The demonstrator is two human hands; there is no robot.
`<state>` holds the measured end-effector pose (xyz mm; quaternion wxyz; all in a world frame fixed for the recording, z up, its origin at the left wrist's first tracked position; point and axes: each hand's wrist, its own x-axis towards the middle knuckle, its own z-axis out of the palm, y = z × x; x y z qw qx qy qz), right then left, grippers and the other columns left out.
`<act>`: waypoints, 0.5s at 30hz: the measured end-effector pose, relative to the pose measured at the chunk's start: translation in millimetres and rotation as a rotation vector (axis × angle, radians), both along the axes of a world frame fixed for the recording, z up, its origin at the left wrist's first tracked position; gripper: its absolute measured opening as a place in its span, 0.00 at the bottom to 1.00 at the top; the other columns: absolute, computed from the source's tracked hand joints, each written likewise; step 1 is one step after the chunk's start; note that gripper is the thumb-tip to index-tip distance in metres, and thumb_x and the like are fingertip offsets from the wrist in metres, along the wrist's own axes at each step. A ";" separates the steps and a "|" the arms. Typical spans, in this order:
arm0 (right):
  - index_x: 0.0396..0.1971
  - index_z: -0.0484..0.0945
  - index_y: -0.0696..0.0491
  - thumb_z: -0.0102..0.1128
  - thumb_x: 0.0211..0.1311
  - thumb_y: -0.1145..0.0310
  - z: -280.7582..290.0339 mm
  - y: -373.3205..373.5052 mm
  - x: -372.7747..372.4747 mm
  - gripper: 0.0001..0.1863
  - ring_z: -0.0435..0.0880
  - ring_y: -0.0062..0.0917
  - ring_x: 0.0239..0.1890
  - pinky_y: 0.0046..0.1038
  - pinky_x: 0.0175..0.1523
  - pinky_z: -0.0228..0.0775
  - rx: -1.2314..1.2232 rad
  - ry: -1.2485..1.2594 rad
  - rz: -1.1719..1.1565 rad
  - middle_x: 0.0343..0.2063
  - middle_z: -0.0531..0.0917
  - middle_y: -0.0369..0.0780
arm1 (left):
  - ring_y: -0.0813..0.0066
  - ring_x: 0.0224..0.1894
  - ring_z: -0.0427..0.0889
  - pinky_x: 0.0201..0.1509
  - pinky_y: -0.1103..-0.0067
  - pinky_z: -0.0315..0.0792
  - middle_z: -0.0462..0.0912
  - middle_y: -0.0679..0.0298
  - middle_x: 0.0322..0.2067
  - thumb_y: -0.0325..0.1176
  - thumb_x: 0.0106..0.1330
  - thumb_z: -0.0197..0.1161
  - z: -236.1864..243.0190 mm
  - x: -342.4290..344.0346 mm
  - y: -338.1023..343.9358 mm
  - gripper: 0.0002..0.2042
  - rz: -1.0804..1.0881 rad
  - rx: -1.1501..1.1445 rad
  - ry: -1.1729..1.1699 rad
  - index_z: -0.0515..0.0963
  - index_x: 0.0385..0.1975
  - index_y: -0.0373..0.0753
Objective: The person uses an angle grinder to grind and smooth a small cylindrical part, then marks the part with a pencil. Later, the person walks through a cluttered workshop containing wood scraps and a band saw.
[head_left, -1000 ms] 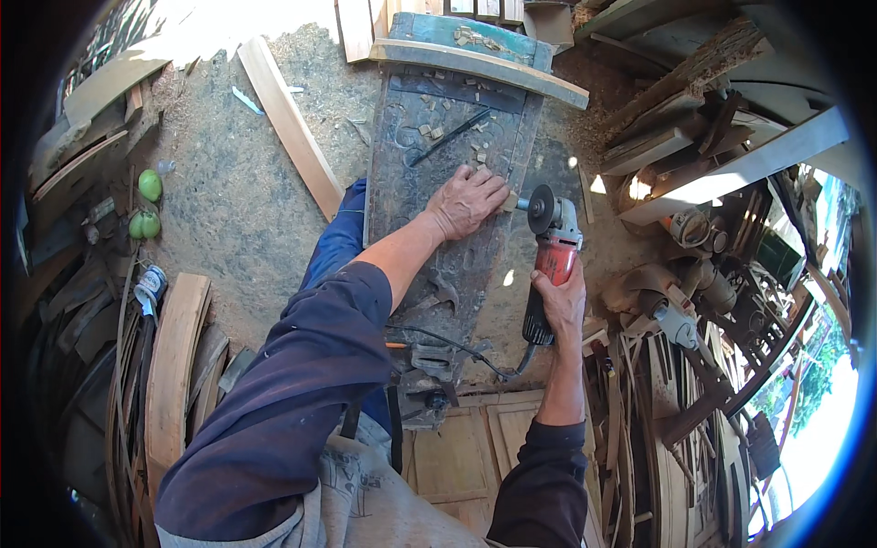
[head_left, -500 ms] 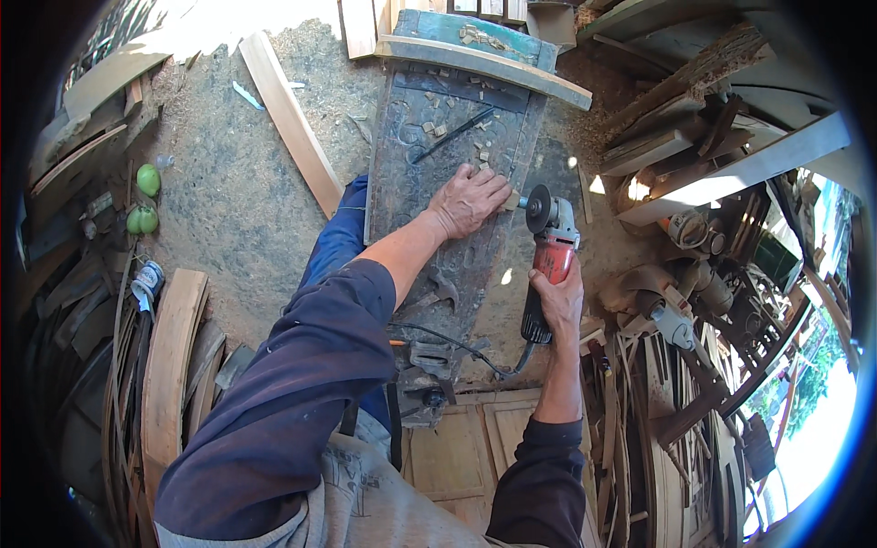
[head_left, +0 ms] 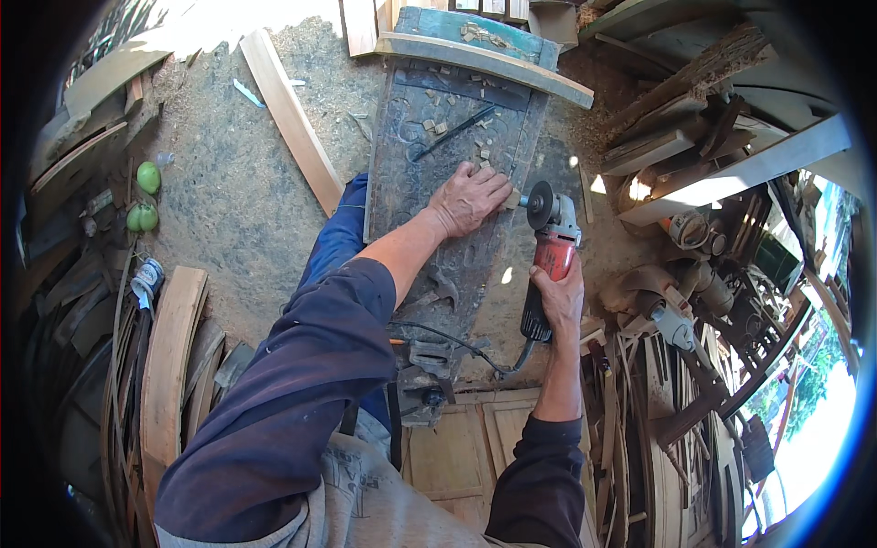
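Workbench (head_left: 388, 201): way in from left, right side blocked.
Passable strip along left edge, beside left hand (head_left: 470, 199); left forearm (head_left: 402, 260) bars its near end. Curved plank (head_left: 484, 66) across far end; dark bar (head_left: 452, 135), wood offcuts (head_left: 484, 152) just beyond the hand. Right: angle grinder (head_left: 554, 256) in right hand (head_left: 560, 294), disc close to held wood block (head_left: 512, 200). Cord (head_left: 454, 335) crosses near end. Floor (head_left: 210, 210) left: wide lane, long board (head_left: 290, 123) slanting through.

From my head, a wide fisheye looks steeply down along my sleeves (head_left: 333, 329), fairly near my left hand (head_left: 471, 201) and right hand (head_left: 560, 294), the worktop (head_left: 402, 169) stretching ahead, the bent outer edges perhaps too dark to read.
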<state>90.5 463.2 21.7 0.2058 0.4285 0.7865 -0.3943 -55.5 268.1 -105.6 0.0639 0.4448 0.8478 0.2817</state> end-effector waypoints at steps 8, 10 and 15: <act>0.56 0.74 0.57 0.74 0.51 0.56 4.8 -2.6 -5.7 0.34 0.86 0.40 0.45 0.40 0.54 0.76 0.009 -0.011 0.004 0.43 0.85 0.49 | 0.70 0.54 0.77 0.55 0.67 0.67 0.80 0.68 0.50 0.41 0.67 0.63 -1.1 0.4 0.0 0.16 0.005 0.009 0.009 0.79 0.52 0.44; 0.56 0.74 0.57 0.74 0.51 0.56 5.8 -2.5 -6.4 0.34 0.86 0.40 0.45 0.40 0.54 0.76 0.016 -0.016 0.012 0.43 0.85 0.49 | 0.70 0.54 0.77 0.55 0.67 0.67 0.80 0.68 0.50 0.41 0.68 0.63 -1.4 0.7 -0.4 0.16 0.000 -0.013 0.021 0.79 0.52 0.44; 0.57 0.74 0.57 0.74 0.51 0.56 4.1 -2.2 -5.4 0.35 0.86 0.40 0.45 0.40 0.54 0.76 0.028 0.001 0.030 0.43 0.85 0.49 | 0.70 0.54 0.77 0.54 0.67 0.67 0.80 0.68 0.50 0.41 0.68 0.63 -3.0 1.2 0.0 0.16 0.003 -0.011 0.036 0.79 0.52 0.44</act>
